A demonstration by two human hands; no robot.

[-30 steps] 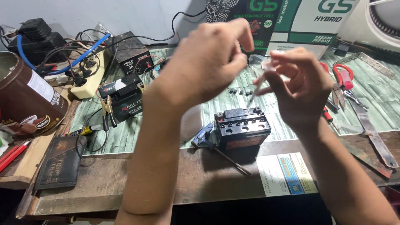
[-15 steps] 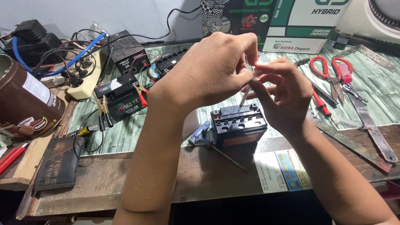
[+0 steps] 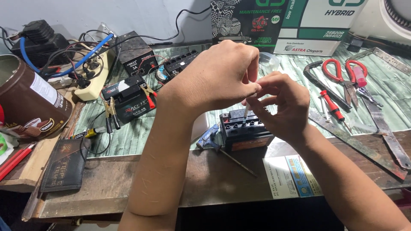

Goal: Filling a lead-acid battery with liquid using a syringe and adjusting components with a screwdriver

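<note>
While both hands meet above the small black box-shaped battery with a row of round filler holes on top [image 3: 245, 129], the left hand [image 3: 220, 79] has its fingers curled in tight, thumb and forefinger pinched narrow on the upper end of a thin pale tube [image 3: 247, 109]. The right hand [image 3: 282, 105] sits just beside it, fingertips closed on the same tube lower down; the tube's lower tip hangs right over the battery's top, and whether it touches a hole cannot be told.

The battery stands near the front edge of the green-patterned work surface [image 3: 171, 128], where that sheet ends and a bare brown wooden ledge [image 3: 205, 179] runs to the bench's front edge. Touching the battery's left side lies a blue-handled screwdriver [image 3: 210, 136], its shaft slanting out in front of the battery onto the ledge. Just in front and right of the battery a white printed paper slip [image 3: 291, 176] lies on the ledge.

Left of the battery, past a strip of open green surface under the left forearm, is a second black battery with clamp leads on it [image 3: 128, 100]. Well right of the battery lie red-handled scissors [image 3: 349, 75], a red-handled screwdriver [image 3: 332, 102] and long flat metal strips [image 3: 376, 124], with a gap of open surface between them and the right wrist.
</note>
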